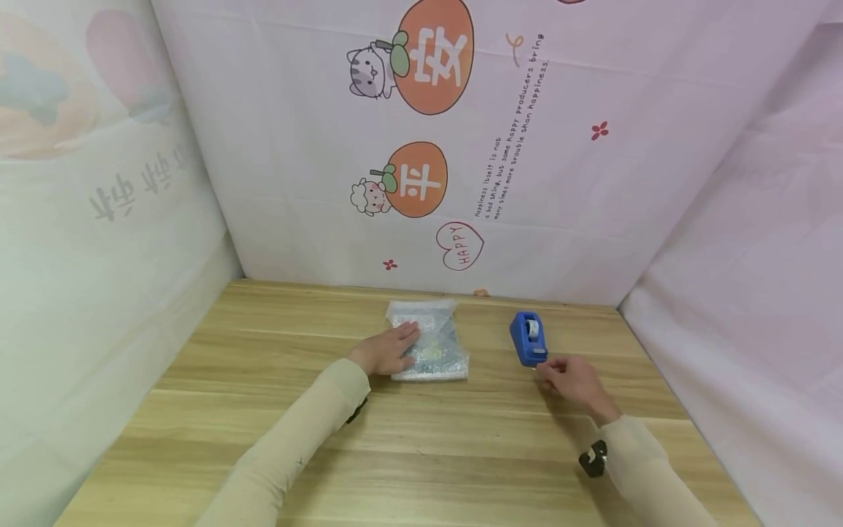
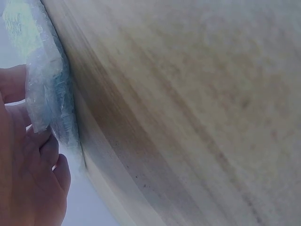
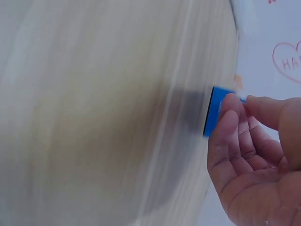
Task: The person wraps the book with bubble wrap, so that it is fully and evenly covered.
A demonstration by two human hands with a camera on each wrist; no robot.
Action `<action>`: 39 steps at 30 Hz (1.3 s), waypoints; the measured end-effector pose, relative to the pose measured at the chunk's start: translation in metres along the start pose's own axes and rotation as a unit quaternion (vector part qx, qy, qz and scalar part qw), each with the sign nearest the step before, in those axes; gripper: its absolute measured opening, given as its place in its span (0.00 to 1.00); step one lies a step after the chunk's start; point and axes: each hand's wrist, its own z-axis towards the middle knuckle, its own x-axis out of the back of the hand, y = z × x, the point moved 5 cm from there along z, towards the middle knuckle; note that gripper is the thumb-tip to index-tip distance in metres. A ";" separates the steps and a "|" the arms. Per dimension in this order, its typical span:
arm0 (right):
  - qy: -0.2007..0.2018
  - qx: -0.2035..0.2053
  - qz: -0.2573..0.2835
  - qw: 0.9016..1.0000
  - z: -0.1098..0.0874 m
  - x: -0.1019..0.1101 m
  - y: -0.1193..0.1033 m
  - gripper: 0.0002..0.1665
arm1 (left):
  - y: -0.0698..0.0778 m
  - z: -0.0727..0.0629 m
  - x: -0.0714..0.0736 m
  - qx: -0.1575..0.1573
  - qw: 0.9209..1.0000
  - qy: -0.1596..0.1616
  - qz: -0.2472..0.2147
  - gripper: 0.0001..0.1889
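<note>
A flat parcel in clear bubble wrap [image 1: 437, 344] lies on the table, something greenish showing through. My left hand [image 1: 390, 350] rests on its left part with fingers extended. In the left wrist view, the bubble wrap's edge [image 2: 56, 80] stands beside the fingers of the left hand [image 2: 30, 174]. To the right is a blue tape dispenser [image 1: 528, 338] with a roll of tape [image 1: 533, 329] in it. At its front end, my right hand [image 1: 571, 378] pinches the tape's end between thumb and fingertips. In the right wrist view, the right hand [image 3: 258, 160] partly hides the dispenser [image 3: 215, 110].
The wooden tabletop [image 1: 408, 454] meets a printed cloth backdrop [image 1: 296, 146] behind the parcel and dispenser. Cloth walls [image 1: 757, 256] stand on both sides. A dark wrist device [image 1: 593, 459] hangs below the right sleeve.
</note>
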 end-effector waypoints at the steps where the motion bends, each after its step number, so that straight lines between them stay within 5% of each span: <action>1: 0.003 0.003 0.000 1.000 0.001 -0.001 -0.003 0.17 | 0.000 0.000 0.000 -0.001 1.000 0.000 0.000 0.36; 14: 0.000 0.059 0.010 0.998 0.017 -0.030 -0.058 0.16 | 0.000 0.002 0.001 -0.007 1.000 0.000 -0.005 0.36; 24: -0.028 0.073 0.067 0.995 0.031 -0.055 -0.099 0.17 | -0.001 0.001 0.003 -0.003 1.000 -0.006 -0.013 0.36; 39: -0.031 0.047 0.120 0.991 0.048 -0.089 -0.144 0.16 | -0.004 0.004 0.001 -0.003 1.000 0.003 -0.020 0.36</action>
